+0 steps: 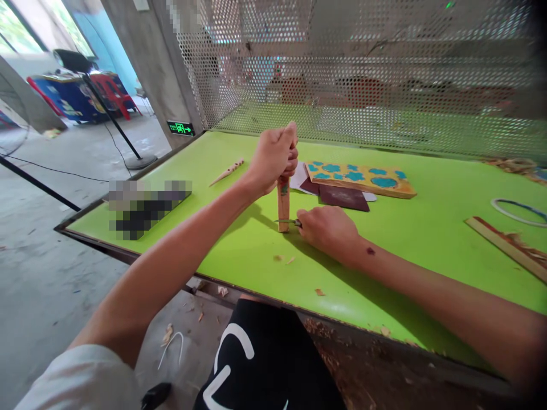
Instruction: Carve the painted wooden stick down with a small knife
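Note:
My left hand (276, 154) is wrapped round the top of a narrow wooden piece (283, 208), which stands upright on the green table (239, 250). Low on that piece, the thin blade of a knife (287, 221) lies across the wood. The knife's handle is in my closed right hand (327, 230), just to the right of the wood. Small wood shavings (319, 292) lie on the table nearer to me.
Behind my right hand lie a yellow board with blue patches (359, 177) and dark red sandpaper (344, 198). A carved pointed stick (226, 172) is at the left. On the right are a wooden strip (504, 247) and a ring (519, 212). A perforated metal screen (350, 74) rises behind.

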The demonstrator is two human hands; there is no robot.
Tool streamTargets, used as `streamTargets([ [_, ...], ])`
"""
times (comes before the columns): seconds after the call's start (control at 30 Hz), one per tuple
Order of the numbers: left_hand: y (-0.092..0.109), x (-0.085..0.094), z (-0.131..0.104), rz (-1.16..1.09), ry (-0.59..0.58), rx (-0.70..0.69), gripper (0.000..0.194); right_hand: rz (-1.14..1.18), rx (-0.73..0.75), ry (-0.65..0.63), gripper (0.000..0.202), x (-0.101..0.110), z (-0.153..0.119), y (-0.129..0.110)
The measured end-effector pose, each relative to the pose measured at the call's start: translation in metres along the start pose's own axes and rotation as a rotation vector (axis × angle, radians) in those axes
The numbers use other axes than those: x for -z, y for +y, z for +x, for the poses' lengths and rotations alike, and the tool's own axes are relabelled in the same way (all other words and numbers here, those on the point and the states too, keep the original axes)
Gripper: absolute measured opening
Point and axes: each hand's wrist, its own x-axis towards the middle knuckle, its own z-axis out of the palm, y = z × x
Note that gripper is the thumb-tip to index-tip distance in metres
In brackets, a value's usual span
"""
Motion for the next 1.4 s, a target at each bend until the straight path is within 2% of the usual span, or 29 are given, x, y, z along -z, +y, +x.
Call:
streamTargets([
  [0.2, 0.003, 0.002, -0.004, 0.007, 0.000, -0.001, 0.037, 0.003, 0.005, 0.019, 0.029, -0.001, 0.000, 0.007],
  [0.4, 0.002, -0.006, -0.007, -0.013, 0.008, 0.006, 0.037, -0.016, -0.054, 0.094, 0.028, -0.002, 0.007, -0.001],
  [0.6, -0.003, -0.006, -0.001, -0.004, -0.073, -0.061, 0.043, -0.029, -0.005, 0.031, 0.029, 0.002, 0.003, -0.001],
  [0.73, 0.000, 0.000, -0.001, -0.011, 0.007, -0.008, 0.040, -0.031, 0.027, -0.006, 0.029, 0.002, -0.004, 0.005],
  [0.97, -0.003, 0.004, -0.008, 0.044, -0.004, -0.057, 0.031, 0.067, -0.033, 0.100, 0.027, -0.004, -0.006, 0.030],
  [1.1, -0.011, 0.008, -0.010, 0.176, -0.133, -0.126, 0.007, 0.178, -0.131, 0.245, 0.028, 0.004, -0.005, 0.050],
  [1.13, -0.013, 0.010, -0.010, 0.199, -0.173, -0.141, 0.010, 0.203, -0.140, 0.283, 0.028, 0.006, -0.005, 0.054],
  [1.23, -0.016, 0.017, -0.007, 0.248, -0.267, -0.152, 0.033, 0.268, -0.149, 0.367, 0.032, 0.009, -0.006, 0.064],
  [1.4, -0.015, 0.030, 0.000, 0.359, -0.422, -0.142, 0.051, 0.275, -0.166, 0.517, 0.031, 0.004, -0.006, 0.075],
])
